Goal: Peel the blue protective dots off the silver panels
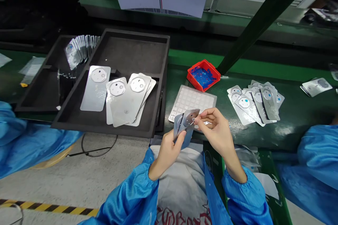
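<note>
My left hand is closed around a few silvery phone back covers, fanned slightly and tilted in front of my body. My right hand pinches thumb and forefinger at the camera area of the front cover; a small pale piece may sit between the fingertips, too small to make out. Just beyond my hands lies a clear plastic tray with rows of small cells. Behind it stands a red bin holding many small blue pieces.
On the left, a black tray carries several covers; another black tray stands beside it with a row of upright covers. To the right lies a pile of covers with blue dots. A green post rises behind. Blue-sleeved people sit on both sides.
</note>
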The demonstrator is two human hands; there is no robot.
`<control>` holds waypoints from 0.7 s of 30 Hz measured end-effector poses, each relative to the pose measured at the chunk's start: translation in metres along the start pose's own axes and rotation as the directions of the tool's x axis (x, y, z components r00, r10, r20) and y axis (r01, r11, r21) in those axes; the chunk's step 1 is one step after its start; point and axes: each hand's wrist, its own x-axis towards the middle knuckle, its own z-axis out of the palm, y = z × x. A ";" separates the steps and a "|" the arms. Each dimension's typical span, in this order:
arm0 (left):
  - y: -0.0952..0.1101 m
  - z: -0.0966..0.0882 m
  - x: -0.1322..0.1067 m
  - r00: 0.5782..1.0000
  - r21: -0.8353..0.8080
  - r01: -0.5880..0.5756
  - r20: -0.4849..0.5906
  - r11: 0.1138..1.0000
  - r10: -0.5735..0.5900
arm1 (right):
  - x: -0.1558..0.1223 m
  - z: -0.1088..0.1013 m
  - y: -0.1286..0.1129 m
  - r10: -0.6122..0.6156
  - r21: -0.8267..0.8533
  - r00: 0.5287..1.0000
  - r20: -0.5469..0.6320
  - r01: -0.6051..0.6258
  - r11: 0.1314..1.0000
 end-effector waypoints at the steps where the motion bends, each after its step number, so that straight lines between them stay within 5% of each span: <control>1: 0.000 0.000 0.000 1.000 0.006 -0.004 0.000 1.000 0.004 | 0.000 0.000 0.000 -0.008 -0.010 1.000 0.001 0.008 1.000; 12: -0.005 -0.004 0.001 1.000 -0.011 0.003 0.007 1.000 -0.003 | -0.003 0.001 -0.007 -0.010 -0.012 1.000 -0.025 0.009 1.000; 17: 0.003 -0.003 0.000 0.987 -0.137 0.156 -0.001 0.978 -0.158 | 0.000 0.006 0.002 -0.027 0.037 0.994 -0.104 0.031 0.999; 21: 0.006 -0.002 0.002 0.959 -0.257 0.276 0.011 0.926 -0.283 | 0.005 0.007 0.009 -0.015 0.073 1.000 0.021 0.014 0.997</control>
